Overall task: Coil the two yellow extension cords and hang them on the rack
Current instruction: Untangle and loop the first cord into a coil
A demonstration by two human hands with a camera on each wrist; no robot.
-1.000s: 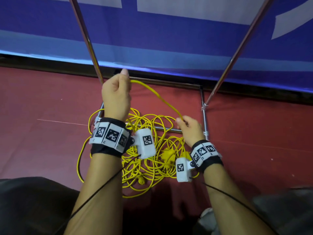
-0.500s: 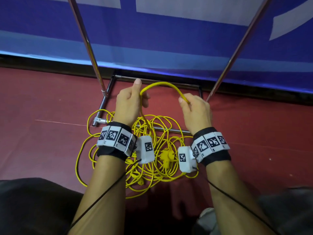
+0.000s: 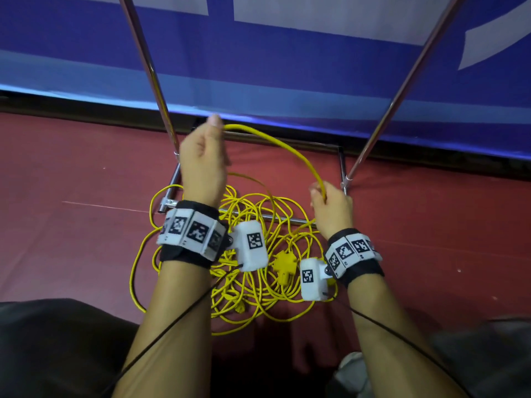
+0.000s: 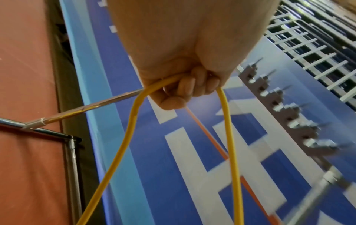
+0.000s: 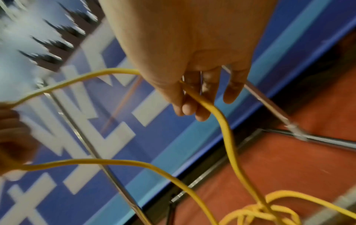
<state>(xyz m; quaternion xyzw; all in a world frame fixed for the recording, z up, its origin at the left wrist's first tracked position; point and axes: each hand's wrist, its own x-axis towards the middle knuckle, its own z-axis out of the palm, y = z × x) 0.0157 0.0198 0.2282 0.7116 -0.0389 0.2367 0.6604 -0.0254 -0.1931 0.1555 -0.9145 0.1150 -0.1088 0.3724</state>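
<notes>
Head view: left hand (image 3: 202, 165) and right hand (image 3: 333, 208), apart, each grip one yellow cord (image 3: 283, 146). Cord arcs above the tangled pile (image 3: 258, 271) on the rack (image 3: 342, 168) base.

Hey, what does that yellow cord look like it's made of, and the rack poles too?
Yellow cord: probably a rubber or plastic jacket, smooth and matte; it bends in soft arcs between the left hand and right hand. Rack poles: seemingly chromed or polished metal tube, with bright mirror-like glints.

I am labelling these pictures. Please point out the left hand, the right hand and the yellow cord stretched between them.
left hand (image 3: 202, 165), head view, back of hand.
right hand (image 3: 333, 208), head view, back of hand.
yellow cord (image 3: 290, 149), head view, arched span.
</notes>
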